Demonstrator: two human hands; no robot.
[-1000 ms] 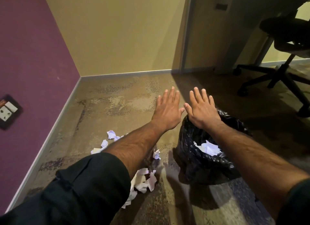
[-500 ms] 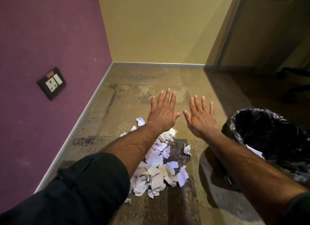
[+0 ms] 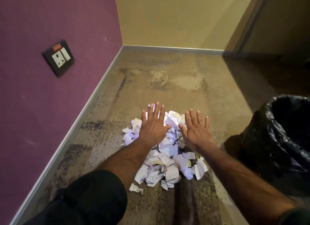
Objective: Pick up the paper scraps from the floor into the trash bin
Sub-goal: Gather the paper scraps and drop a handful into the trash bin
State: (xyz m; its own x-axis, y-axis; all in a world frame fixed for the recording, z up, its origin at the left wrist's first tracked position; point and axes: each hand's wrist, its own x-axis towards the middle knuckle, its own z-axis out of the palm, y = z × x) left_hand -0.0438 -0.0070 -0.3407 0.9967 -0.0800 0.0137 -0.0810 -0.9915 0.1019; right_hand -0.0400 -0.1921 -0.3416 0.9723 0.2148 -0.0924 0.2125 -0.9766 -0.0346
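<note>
A heap of crumpled white paper scraps [image 3: 169,162] lies on the patterned carpet in the middle of the head view. My left hand [image 3: 153,126] is flat and open, palm down, over the far left part of the heap. Beside it, my right hand [image 3: 197,130] is also flat, fingers apart, over the heap's far right part. Neither hand holds anything. The trash bin [image 3: 283,137], lined with a black plastic bag, stands on the floor at the right edge, partly cut off.
A purple wall [image 3: 50,99] with a black socket plate [image 3: 58,58] runs along the left. A yellow wall closes the far side. One stray scrap [image 3: 136,188] lies just near of the heap. Bare carpet [image 3: 167,80] stretches beyond the hands.
The view swung left and down from the bin to the paper heap. Both hands moved from above the bin to low over the scraps, still flat and open.
</note>
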